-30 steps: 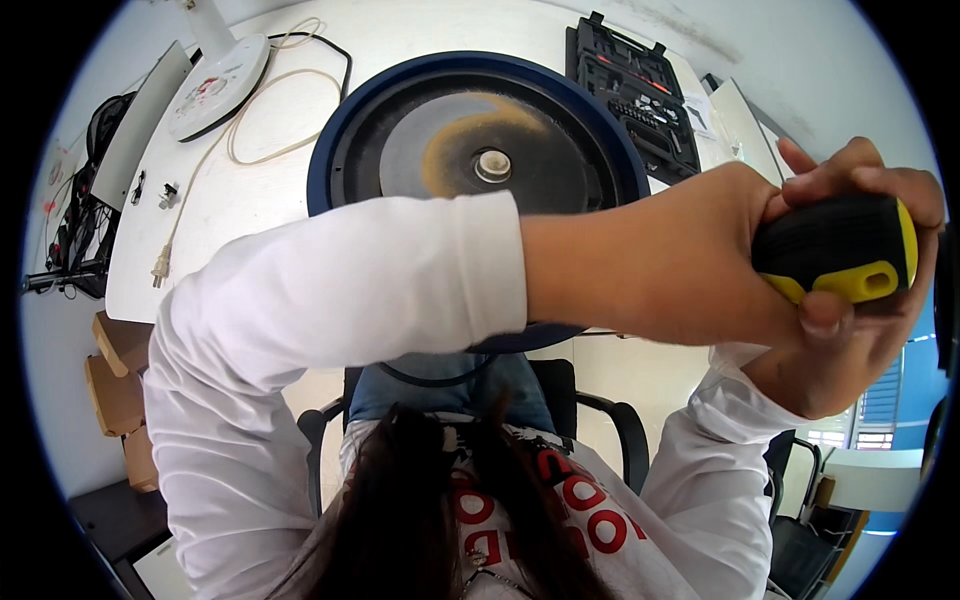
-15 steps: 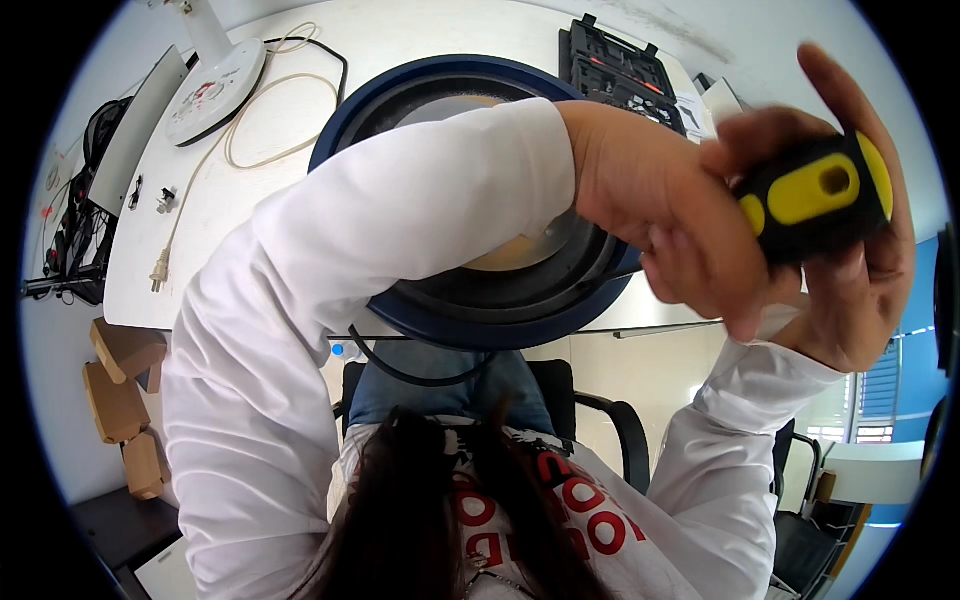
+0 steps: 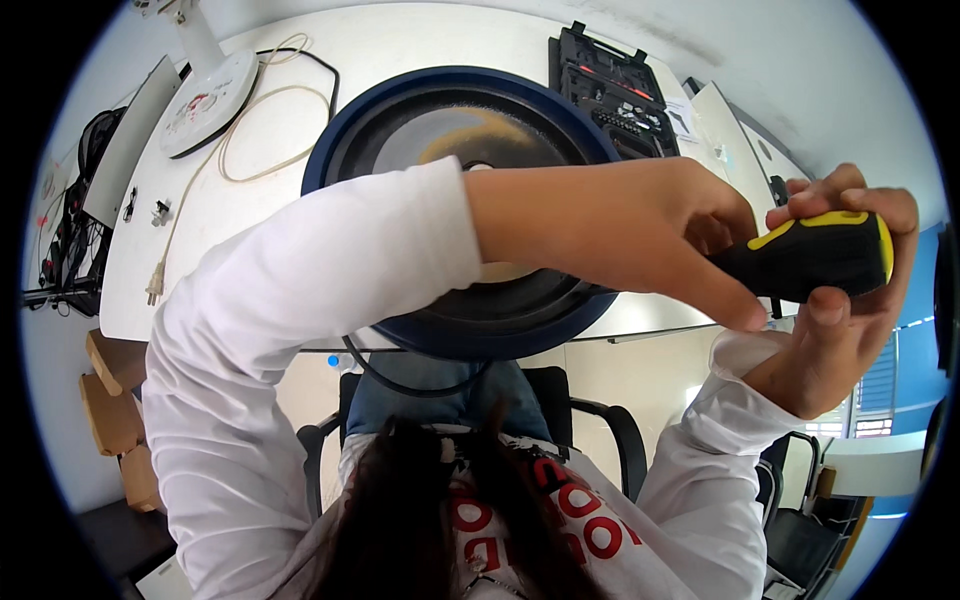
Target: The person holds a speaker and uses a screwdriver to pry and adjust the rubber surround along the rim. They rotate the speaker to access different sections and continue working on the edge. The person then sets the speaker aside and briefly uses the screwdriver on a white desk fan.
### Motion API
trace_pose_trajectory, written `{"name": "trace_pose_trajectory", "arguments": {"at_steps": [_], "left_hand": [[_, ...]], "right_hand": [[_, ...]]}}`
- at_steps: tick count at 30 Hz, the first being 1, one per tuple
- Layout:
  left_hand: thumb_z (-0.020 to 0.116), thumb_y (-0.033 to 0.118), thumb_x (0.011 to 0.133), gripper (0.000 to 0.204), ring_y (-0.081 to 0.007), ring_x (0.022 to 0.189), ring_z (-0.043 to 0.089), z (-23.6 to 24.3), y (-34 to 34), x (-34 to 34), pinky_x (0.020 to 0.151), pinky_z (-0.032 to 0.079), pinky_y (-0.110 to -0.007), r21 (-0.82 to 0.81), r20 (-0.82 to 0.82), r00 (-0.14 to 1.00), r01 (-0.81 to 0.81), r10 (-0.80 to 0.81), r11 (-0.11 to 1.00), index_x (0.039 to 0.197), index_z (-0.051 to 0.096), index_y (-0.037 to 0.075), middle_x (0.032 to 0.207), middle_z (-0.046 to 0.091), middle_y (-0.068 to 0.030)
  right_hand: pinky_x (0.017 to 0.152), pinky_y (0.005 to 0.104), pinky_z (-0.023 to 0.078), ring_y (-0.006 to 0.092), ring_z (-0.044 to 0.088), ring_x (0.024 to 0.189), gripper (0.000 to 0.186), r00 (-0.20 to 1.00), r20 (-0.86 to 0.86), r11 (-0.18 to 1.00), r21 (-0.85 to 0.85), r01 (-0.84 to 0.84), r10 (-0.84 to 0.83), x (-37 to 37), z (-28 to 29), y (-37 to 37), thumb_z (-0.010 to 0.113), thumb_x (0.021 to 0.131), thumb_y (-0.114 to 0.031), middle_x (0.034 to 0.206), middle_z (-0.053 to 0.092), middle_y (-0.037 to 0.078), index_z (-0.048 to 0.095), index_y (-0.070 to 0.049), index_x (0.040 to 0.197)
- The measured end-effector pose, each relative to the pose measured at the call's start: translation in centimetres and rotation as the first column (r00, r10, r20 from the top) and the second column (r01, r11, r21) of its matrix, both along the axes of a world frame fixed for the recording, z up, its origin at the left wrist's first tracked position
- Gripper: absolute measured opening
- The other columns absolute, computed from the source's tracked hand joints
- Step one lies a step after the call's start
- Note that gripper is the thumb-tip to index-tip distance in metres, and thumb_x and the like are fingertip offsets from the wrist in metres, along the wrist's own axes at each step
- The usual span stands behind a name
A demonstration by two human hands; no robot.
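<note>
A screwdriver (image 3: 815,262) with a thick black and yellow handle is at the right, above the table edge. My right hand (image 3: 835,345) is closed around the handle's outer end, thumb underneath and fingers over the top. Reaching across from the left, my left hand (image 3: 630,220) curls its fingers and thumb at the handle's front end; the screwdriver's shaft is mostly hidden behind it. Below my left forearm lies a large round dark blue pan-like appliance (image 3: 345,135), black inside with a grey and tan patch in its middle. A black cord (image 3: 400,378) hangs from its near side.
An opened black tool case (image 3: 612,95) stands at the back right, beside a printed sheet (image 3: 682,118). At the left are a white appliance base (image 3: 210,105), a pale cord with a plug (image 3: 156,280) and small metal parts (image 3: 160,212). Cardboard boxes (image 3: 112,410) are below left.
My right hand has lowered, and its raised fingers have closed onto the handle. The screwdriver has turned about its length. My left forearm and hand have shifted lower and straightened.
</note>
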State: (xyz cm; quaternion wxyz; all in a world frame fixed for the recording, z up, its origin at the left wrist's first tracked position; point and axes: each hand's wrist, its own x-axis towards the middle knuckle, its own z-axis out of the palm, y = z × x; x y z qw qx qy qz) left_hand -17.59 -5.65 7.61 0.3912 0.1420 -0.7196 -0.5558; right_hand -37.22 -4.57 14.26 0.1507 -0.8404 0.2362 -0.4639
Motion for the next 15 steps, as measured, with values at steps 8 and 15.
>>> {"name": "trace_pose_trajectory", "arguments": {"at_steps": [8,15], "left_hand": [[0.068,0.02,0.088,0.029,-0.0165,0.113,0.058,2.2,2.9,11.3,0.098,0.045,-0.036,-0.408,0.3,0.712,-0.505,0.634,0.76,0.114,0.063,0.008,0.113,0.064,-0.0056],[0.064,0.012,0.089,0.017,-0.0165,0.105,0.059,-0.4,8.8,15.3,0.095,0.044,-0.033,-0.195,0.326,0.523,-0.778,0.788,0.597,0.102,0.062,0.002,0.108,0.063,-0.0072]], "right_hand": [[0.089,0.0391,0.053,0.0187,0.062,0.087,0.08,0.963,0.191,0.946,-0.227,0.23,-0.188,-5.2,-1.2,1.1,0.084,0.062,-0.065,0.096,0.056,0.008,0.051,-0.011,0.113],[0.101,0.0502,0.049,0.0258,0.061,0.103,0.079,0.841,0.528,0.98,-0.072,0.184,-0.119,-9.3,-1.0,0.4,0.066,0.084,-0.063,0.119,0.051,0.011,0.044,-0.007,0.136]]}}
